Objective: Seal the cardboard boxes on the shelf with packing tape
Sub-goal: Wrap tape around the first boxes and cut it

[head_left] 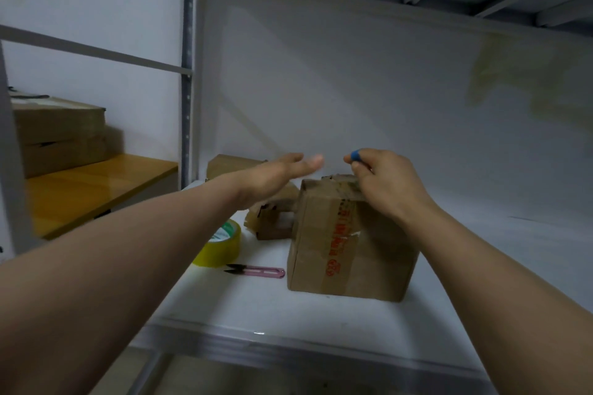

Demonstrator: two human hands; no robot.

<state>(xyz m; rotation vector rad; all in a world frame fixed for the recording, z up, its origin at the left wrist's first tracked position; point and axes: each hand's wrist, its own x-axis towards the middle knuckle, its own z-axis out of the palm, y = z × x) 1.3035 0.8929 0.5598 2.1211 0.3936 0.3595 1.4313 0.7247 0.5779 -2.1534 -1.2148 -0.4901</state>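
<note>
Three boxes [272, 221], one tape roll [221, 248]; left hand [276, 176] spread, right hand [385, 184] pinching nearest box [349, 247].

Your brown cardboard box [385, 253] carried a red-printed tape strip [341, 247]; the tape roll [224, 250] was yellow, the snips [260, 271] pink-handled, your fingertip cover [355, 155] blue.

Two bare forearms run from the near edge to a bare left hand [272, 178] and right hand [385, 184]. One fingertip of the right hand wears a small blue cover [355, 155], perhaps a rubber finger cot.
</note>
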